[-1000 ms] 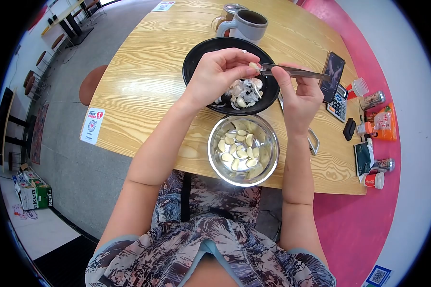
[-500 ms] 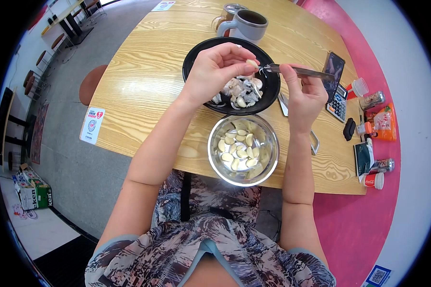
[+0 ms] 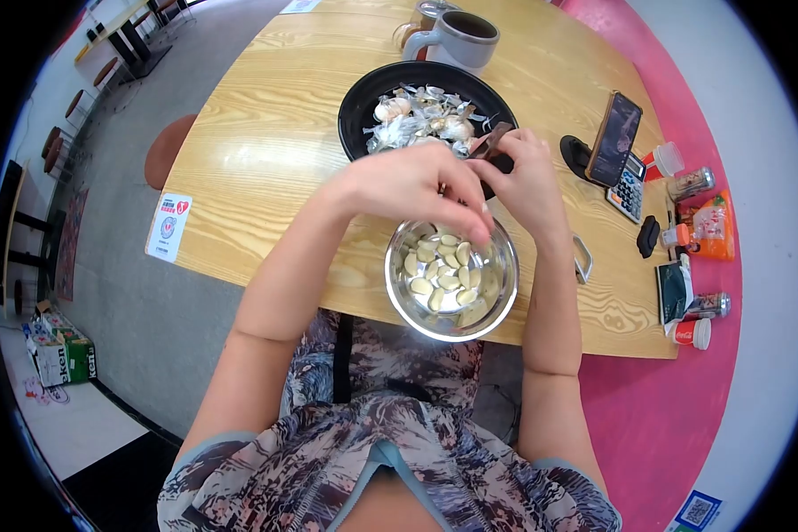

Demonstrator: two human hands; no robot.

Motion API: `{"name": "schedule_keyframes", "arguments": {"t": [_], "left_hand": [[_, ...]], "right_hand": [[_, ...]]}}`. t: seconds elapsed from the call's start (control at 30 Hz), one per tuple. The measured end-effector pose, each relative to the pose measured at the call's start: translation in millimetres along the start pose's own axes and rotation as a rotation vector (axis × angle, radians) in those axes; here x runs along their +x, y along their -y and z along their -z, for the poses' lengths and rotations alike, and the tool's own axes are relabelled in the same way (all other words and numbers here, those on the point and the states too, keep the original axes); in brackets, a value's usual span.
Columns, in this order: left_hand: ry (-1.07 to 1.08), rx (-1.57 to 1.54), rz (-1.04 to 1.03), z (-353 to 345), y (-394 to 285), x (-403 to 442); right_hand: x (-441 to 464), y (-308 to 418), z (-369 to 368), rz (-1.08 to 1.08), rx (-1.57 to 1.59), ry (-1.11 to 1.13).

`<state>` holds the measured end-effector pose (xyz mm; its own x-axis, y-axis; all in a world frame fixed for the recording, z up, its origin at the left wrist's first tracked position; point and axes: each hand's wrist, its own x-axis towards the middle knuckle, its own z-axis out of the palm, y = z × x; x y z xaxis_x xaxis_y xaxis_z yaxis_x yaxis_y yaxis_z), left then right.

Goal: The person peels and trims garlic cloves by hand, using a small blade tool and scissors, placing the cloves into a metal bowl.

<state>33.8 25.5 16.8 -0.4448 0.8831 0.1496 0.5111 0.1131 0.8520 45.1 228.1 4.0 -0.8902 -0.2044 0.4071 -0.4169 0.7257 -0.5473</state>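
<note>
My left hand (image 3: 426, 191) is palm down over the near steel bowl (image 3: 394, 293), fingers bent downward and slightly apart, with no clove visible in them. Peeled garlic cloves (image 3: 448, 282) lie in the bottom of this bowl. My right hand (image 3: 528, 177) grips a knife (image 3: 492, 142) by the right rim of the black plate (image 3: 356, 111); its blade is mostly hidden. Whole garlic pieces and papery skins (image 3: 426, 115) are heaped on the plate, just beyond my left hand.
A grey mug (image 3: 465, 49) and a glass jar (image 3: 430, 13) stand behind the plate. To the right are a propped phone (image 3: 614, 137), a calculator (image 3: 627, 197), a metal handle-shaped piece (image 3: 582, 260) and a black case (image 3: 647, 237). Cups and packets line the table's right edge.
My left hand has moved from above the plate, where it held a clove, down over the bowl. My right hand, with the knife, has shifted left and is now tilted; more of the plate shows.
</note>
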Motion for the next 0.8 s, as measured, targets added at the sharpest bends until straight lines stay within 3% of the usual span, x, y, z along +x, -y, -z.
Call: {"name": "schedule_keyframes", "arguments": {"t": [0.07,0.1,0.13,0.2,0.27,0.33,0.4,0.5,0.63,0.7,0.8], "left_hand": [[-0.179,-0.240,-0.127,6.3,11.1,-1.0],[-0.274,-0.256,0.023,12.4,2.0,-2.5],[-0.373,-0.208,0.072,18.1,-4.1,-3.7],[-0.641,-0.089,0.089,19.4,14.3,0.3],[-0.698,0.039,0.166,22.3,24.4,-0.3],[-0.763,0.144,0.133,20.3,32.1,4.6],[-0.750,0.316,0.148,17.3,29.0,12.9],[-0.562,0.565,0.182,13.5,15.9,28.3],[-0.385,0.654,0.127,14.2,8.8,37.2],[-0.120,0.681,0.202,15.2,3.9,34.1],[0.007,0.729,0.251,14.7,3.8,30.1]], "right_hand": [[-0.4,-10.4,-7.5,0.089,-0.097,-0.067],[5.9,-9.9,-5.0,0.101,-0.003,-0.108],[6.6,-7.5,-2.0,0.101,-0.003,-0.108],[7.5,-0.9,3.5,0.062,0.136,-0.346],[7.0,-7.4,3.9,0.080,0.090,-0.333],[6.4,-12.2,4.0,-0.042,0.147,-0.226],[6.8,-13.6,7.1,-0.056,0.172,-0.254],[7.9,-19.4,7.9,-0.066,0.203,-0.285],[8.0,-27.4,5.0,-0.070,0.211,-0.298],[7.5,-26.7,4.2,-0.074,0.204,-0.304],[6.9,-23.1,7.3,-0.076,0.200,-0.308]]}}
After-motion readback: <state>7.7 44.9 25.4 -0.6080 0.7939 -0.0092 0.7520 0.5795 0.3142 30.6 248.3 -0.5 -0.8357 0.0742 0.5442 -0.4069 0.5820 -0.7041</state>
